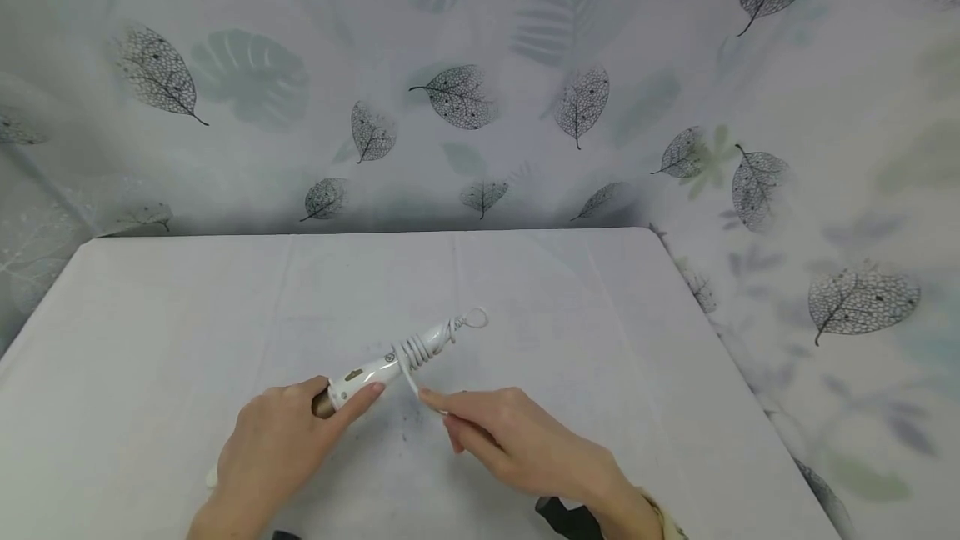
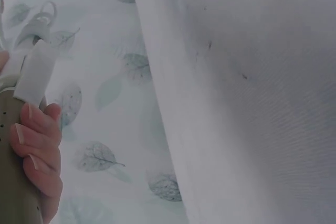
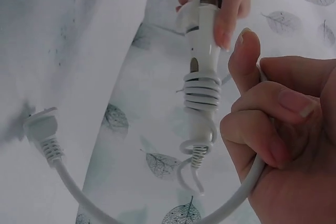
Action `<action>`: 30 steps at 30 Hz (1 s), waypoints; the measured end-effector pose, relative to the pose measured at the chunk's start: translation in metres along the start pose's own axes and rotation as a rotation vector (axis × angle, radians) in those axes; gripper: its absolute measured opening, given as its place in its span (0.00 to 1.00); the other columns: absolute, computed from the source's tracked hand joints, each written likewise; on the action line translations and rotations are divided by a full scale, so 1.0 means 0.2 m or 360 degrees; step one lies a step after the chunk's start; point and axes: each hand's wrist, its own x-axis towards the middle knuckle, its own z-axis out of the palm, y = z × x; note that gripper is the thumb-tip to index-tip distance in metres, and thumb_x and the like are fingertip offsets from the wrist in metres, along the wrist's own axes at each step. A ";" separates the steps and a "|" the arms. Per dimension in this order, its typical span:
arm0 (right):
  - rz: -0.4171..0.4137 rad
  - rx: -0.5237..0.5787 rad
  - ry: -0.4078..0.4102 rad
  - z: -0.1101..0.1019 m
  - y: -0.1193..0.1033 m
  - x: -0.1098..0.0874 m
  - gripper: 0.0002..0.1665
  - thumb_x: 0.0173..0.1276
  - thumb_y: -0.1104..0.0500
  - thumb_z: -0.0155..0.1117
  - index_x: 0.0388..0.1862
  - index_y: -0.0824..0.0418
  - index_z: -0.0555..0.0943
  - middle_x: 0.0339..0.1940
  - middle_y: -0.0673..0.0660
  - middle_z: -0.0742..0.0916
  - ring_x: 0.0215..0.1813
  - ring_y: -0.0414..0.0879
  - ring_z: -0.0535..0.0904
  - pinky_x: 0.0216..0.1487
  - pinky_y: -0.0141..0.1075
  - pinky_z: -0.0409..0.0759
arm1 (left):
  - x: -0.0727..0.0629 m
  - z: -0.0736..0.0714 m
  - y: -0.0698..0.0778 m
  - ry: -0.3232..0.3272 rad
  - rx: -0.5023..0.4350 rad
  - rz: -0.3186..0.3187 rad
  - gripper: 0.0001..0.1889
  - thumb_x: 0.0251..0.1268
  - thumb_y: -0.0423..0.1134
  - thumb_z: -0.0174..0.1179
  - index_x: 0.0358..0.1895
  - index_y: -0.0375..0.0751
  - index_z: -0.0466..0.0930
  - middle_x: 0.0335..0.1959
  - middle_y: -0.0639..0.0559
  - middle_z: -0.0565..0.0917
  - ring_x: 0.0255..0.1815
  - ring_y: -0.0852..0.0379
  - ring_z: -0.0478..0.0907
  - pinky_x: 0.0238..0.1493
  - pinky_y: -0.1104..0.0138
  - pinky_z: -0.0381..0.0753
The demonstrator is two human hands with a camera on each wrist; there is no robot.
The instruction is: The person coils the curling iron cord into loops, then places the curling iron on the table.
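A curling iron (image 1: 369, 375) with a glossy white handle is held at a slant above the table. My left hand (image 1: 277, 440) grips its brown barrel (image 2: 16, 166), the fingers (image 2: 42, 150) curled round it and the thumb along the white handle. Several turns of white cord (image 3: 202, 98) wrap the handle, and a small loop sticks out at its end. My right hand (image 1: 517, 440) pinches the cord beside the handle; a lower stretch passes under its curled fingers. In the right wrist view, the cord's free end hangs down and curves up to a white plug (image 3: 43, 129).
A white cloth covers the table (image 1: 187, 315), with small dark specks beneath the hands. Behind and at the right hangs a leaf-patterned curtain (image 1: 465, 165). A dark band (image 1: 568, 517) shows at the right wrist.
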 end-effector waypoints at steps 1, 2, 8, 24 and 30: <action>0.0022 0.0015 0.0003 0.00 0.00 0.00 0.22 0.82 0.61 0.47 0.72 0.56 0.72 0.29 0.42 0.79 0.24 0.28 0.60 0.27 0.19 0.65 | 0.00 -0.01 0.00 -0.0001 -0.0011 -0.0011 0.34 0.59 0.73 0.58 0.15 0.47 0.64 0.12 0.57 0.62 0.15 0.60 0.59 0.18 0.68 0.56; 0.0044 0.0028 0.0004 0.00 0.00 0.00 0.21 0.82 0.61 0.47 0.70 0.56 0.73 0.29 0.42 0.78 0.24 0.28 0.60 0.27 0.20 0.65 | 0.00 -0.01 0.00 -0.0006 -0.0020 -0.0023 0.34 0.59 0.73 0.58 0.16 0.47 0.65 0.13 0.57 0.62 0.15 0.60 0.59 0.18 0.68 0.56; 0.0199 0.0147 -0.0062 0.00 0.00 0.01 0.08 0.82 0.62 0.46 0.51 0.54 0.73 0.32 0.43 0.80 0.23 0.28 0.59 0.26 0.22 0.64 | 0.00 -0.03 0.00 -0.0051 -0.0074 -0.0103 0.34 0.58 0.74 0.58 0.16 0.47 0.66 0.14 0.57 0.61 0.16 0.61 0.58 0.18 0.69 0.55; 0.0347 0.0015 0.0074 0.01 0.09 0.03 0.05 0.77 0.63 0.57 0.41 0.51 0.76 0.32 0.45 0.83 0.34 0.33 0.76 0.38 0.27 0.78 | 0.00 -0.06 0.01 -0.0082 -0.0127 -0.0040 0.30 0.55 0.73 0.62 0.20 0.49 0.74 0.13 0.58 0.62 0.16 0.63 0.59 0.18 0.70 0.55; 0.0378 -0.0077 0.0064 -0.01 0.12 0.03 0.05 0.75 0.59 0.60 0.41 0.54 0.84 0.31 0.46 0.85 0.34 0.33 0.77 0.39 0.28 0.78 | 0.00 -0.07 0.01 -0.0078 -0.0160 0.0011 0.28 0.55 0.71 0.64 0.21 0.50 0.76 0.12 0.59 0.62 0.16 0.65 0.58 0.18 0.71 0.56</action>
